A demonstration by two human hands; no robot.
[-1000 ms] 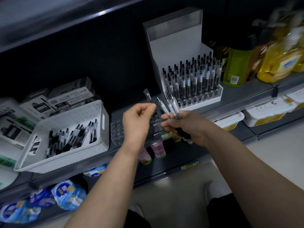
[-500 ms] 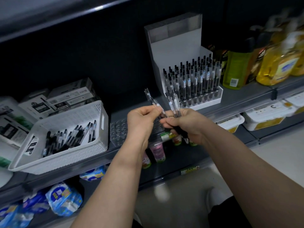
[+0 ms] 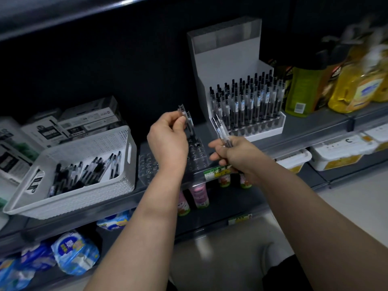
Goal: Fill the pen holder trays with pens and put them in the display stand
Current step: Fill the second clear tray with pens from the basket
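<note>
My left hand [image 3: 168,139] pinches one clear black-ink pen [image 3: 187,120] upright above a clear pen holder tray [image 3: 147,164] lying on the shelf. A pen or two stand in the tray's far row, partly hidden by that hand. My right hand [image 3: 233,156] grips a small bunch of pens [image 3: 221,131], their tops pointing up and left. The white display stand [image 3: 222,59] sits behind on the shelf, with a full tray of pens [image 3: 245,106] in its lower tier. A white perforated basket [image 3: 69,194] at the left holds several loose pens [image 3: 84,171].
White boxes [image 3: 63,127] are stacked behind the basket. Yellow and green bottles [image 3: 357,87] stand right of the stand. Small pink bottles [image 3: 198,196] and white tubs [image 3: 336,152] sit on the shelf below; blue packets [image 3: 73,253] lie lower left.
My left hand took one pen from the bunch in my right hand and lifted it up and to the left, over the clear tray. The right hand stayed roughly where it was.
</note>
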